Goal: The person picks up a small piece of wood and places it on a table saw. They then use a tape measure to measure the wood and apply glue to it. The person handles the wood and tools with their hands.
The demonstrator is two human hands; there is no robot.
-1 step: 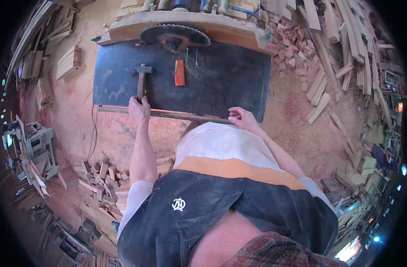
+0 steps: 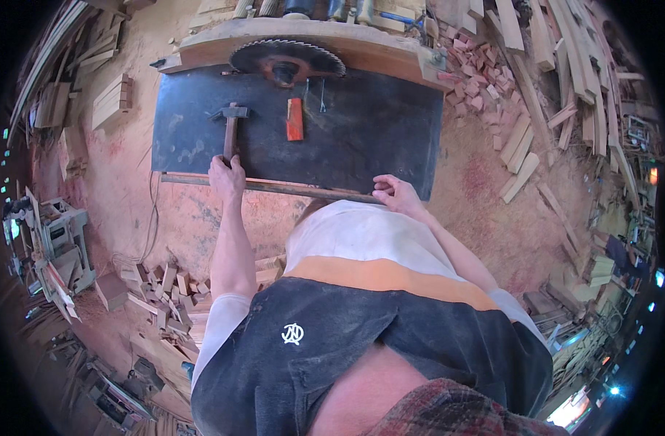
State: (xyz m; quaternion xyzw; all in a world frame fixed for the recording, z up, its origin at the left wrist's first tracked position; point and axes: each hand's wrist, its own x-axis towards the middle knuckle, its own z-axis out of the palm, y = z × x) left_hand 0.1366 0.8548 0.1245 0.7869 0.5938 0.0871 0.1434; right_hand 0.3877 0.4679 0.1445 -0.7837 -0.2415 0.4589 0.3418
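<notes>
Left hand (image 2: 227, 175) is closed on the handle of the hammer (image 2: 231, 131), at the tabletop's (image 2: 376, 138) near edge; right hand (image 2: 396, 193) apart, by the near-right corner, grip unclear. Firm hold aids control.

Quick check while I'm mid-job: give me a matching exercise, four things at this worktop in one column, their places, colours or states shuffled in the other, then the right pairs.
Column one
1. Hammer
2. Small block
3. Saw blade
4. Right hand

Column two
A. Round and toothed, at the far side of the dark worktop
B. At the worktop's near edge, fingers curled
C. Orange-red, lying on the worktop
D. Handle end at the left hand

Right pairs: 1-D, 2-C, 3-A, 4-B
</notes>
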